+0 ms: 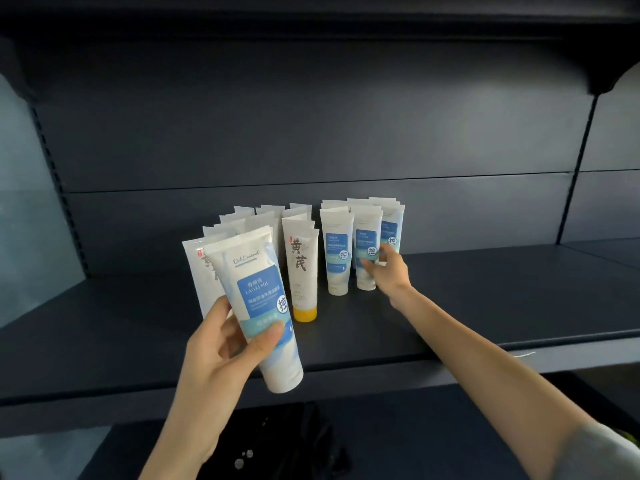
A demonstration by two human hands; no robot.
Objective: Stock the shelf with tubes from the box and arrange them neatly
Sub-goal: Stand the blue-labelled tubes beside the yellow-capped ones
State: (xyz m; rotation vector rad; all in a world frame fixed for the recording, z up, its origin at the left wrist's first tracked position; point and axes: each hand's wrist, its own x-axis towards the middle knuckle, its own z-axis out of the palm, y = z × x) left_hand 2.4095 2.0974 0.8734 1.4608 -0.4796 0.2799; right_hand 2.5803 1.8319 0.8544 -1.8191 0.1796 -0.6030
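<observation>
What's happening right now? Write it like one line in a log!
left hand: holds blue-label tube | right hand: touches standing tube on shelf, grip unclear | held tube not yet placed

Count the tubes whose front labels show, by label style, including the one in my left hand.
Blue-label tubes: 4, one in the left hand, three standing on the shelf
Brush-script tubes: 2
Total: 6; those behind show only tops.

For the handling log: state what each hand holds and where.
Left hand grips a blue-label tube by its lower half. Right hand touches a standing tube low on its front; grip cannot be told.
</observation>
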